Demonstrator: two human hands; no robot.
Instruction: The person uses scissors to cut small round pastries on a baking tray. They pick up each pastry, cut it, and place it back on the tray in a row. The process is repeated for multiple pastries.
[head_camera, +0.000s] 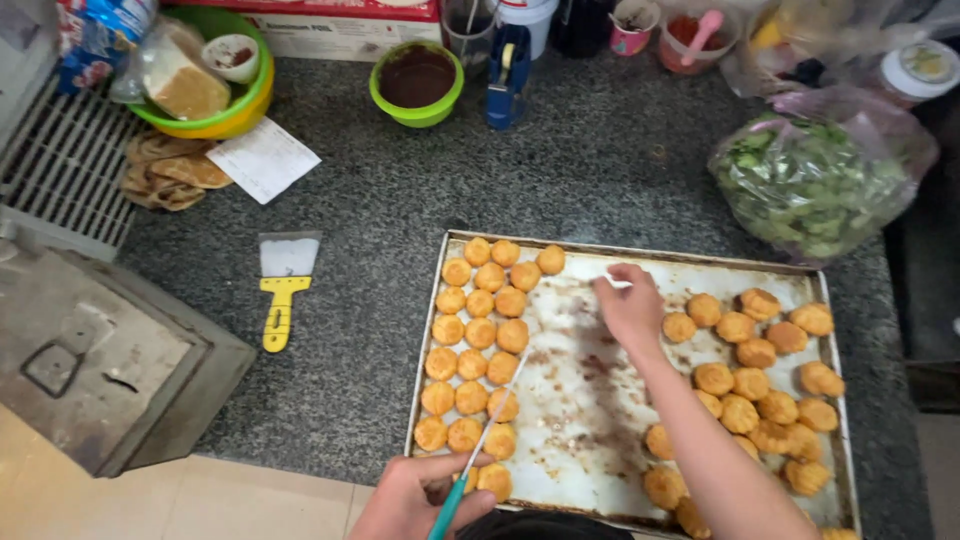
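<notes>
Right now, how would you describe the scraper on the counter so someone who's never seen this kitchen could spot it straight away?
Start at the large metal baking tray of golden pastry puffs on the dark speckled stone counter. Look left of the tray, onto bare counter: the flat scraper lies there alone, blade pointing away from the person. Its bright yellow plastic handle and wide pale metal blade set it apart from everything nearby.

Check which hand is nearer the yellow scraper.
Left. The left hand is at the tray's bottom-left corner, right of the scraper; the right hand is farther right, mid-tray.

Pastries (478, 340) on tray (590, 400); scraper (283, 285) left; bag (815, 185) behind
</notes>
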